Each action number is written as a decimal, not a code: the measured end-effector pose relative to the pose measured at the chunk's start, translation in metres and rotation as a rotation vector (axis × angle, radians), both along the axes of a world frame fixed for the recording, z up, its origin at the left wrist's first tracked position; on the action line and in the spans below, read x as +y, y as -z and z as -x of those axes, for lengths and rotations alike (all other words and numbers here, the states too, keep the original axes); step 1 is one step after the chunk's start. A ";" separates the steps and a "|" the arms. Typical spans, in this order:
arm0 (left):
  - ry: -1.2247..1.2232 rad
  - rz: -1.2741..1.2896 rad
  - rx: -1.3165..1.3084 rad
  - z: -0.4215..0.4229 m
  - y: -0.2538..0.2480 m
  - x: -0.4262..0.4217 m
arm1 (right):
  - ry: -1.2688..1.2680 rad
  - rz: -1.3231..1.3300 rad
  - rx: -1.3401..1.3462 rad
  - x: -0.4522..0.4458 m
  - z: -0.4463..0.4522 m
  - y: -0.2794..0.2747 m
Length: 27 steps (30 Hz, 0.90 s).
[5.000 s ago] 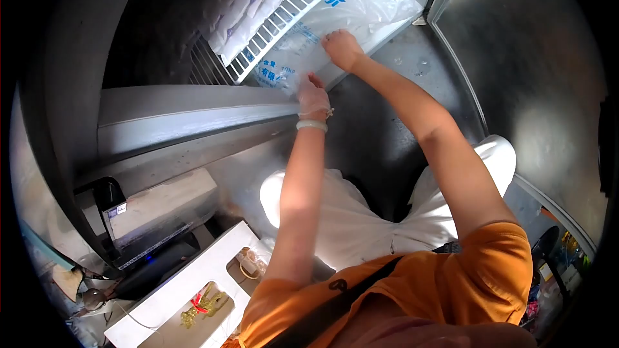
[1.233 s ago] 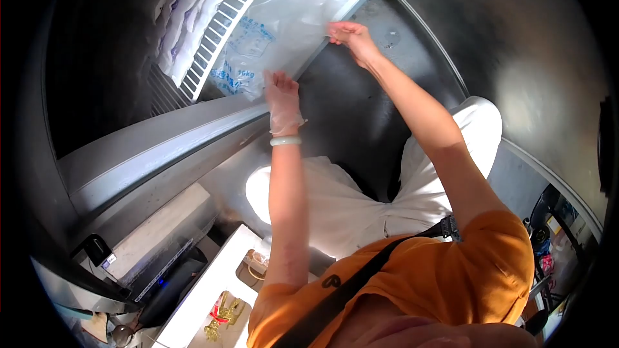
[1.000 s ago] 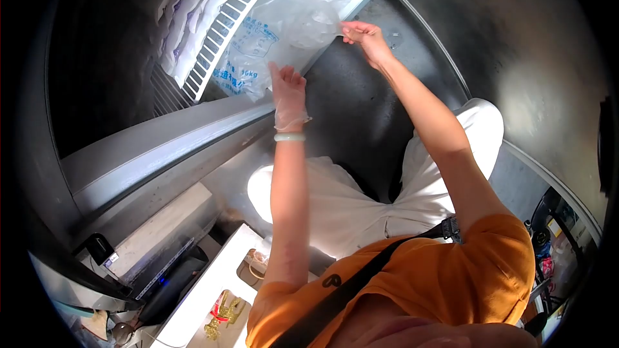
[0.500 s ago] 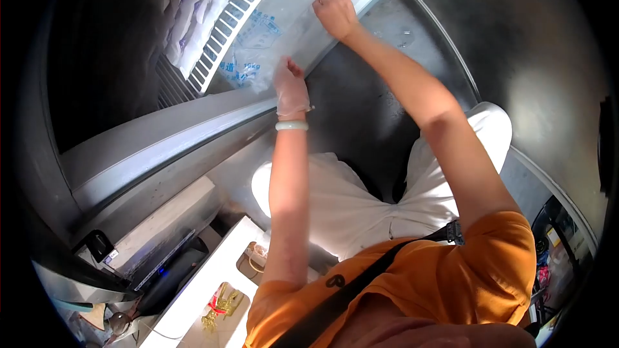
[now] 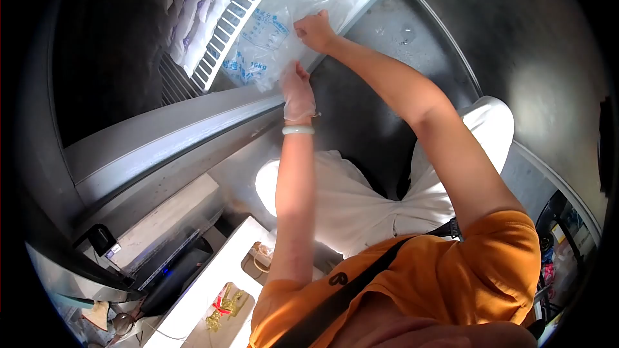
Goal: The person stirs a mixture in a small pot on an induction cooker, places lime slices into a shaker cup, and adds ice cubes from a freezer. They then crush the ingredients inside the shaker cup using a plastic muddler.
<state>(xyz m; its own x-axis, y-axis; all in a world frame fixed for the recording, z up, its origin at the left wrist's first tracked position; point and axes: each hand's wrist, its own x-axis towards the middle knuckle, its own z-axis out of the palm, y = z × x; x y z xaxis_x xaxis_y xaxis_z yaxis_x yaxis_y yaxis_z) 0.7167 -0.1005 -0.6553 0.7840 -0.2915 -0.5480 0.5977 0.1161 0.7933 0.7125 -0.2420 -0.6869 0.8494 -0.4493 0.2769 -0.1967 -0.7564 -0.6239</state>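
Note:
A large clear plastic bag (image 5: 267, 32) with blue print, reading "10kg" near its lower end, lies in the open cabinet beneath a white wire rack. My left hand (image 5: 298, 95), in a thin see-through glove with a pale bangle at the wrist, has its fingers curled at the bag's near edge. Higher up, my bare right hand (image 5: 314, 31) is closed in a fist against the bag's plastic. Both hands appear to grip the film, though the pinched parts are hidden by the fingers.
White packages with purple marks (image 5: 201, 22) rest on the wire rack (image 5: 235, 22). The cabinet's metal sill (image 5: 174, 135) runs below the bag, and an open door (image 5: 509, 32) stands at right. Lower left, a white holder (image 5: 193, 303) contains a gold ornament with red ribbon.
My right hand has moved left and down, closer to my left hand. The left hand has shifted slightly right, and the bag's film has changed its folds.

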 end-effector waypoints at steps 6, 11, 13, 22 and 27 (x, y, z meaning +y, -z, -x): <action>0.051 0.014 -0.010 -0.002 0.006 0.003 | -0.075 -0.641 -0.019 -0.011 0.013 0.002; 0.019 -0.009 0.036 -0.001 -0.002 -0.002 | 0.020 -1.180 -0.301 -0.032 0.044 0.005; 0.002 -0.019 0.067 -0.003 -0.001 -0.002 | 0.176 -1.253 -0.363 -0.037 0.059 -0.001; -0.044 0.068 0.140 -0.012 0.002 -0.008 | 0.268 -1.435 -0.358 -0.042 0.116 -0.015; -0.078 0.045 0.178 -0.021 0.002 -0.022 | 0.256 -1.522 -0.394 -0.038 0.165 -0.020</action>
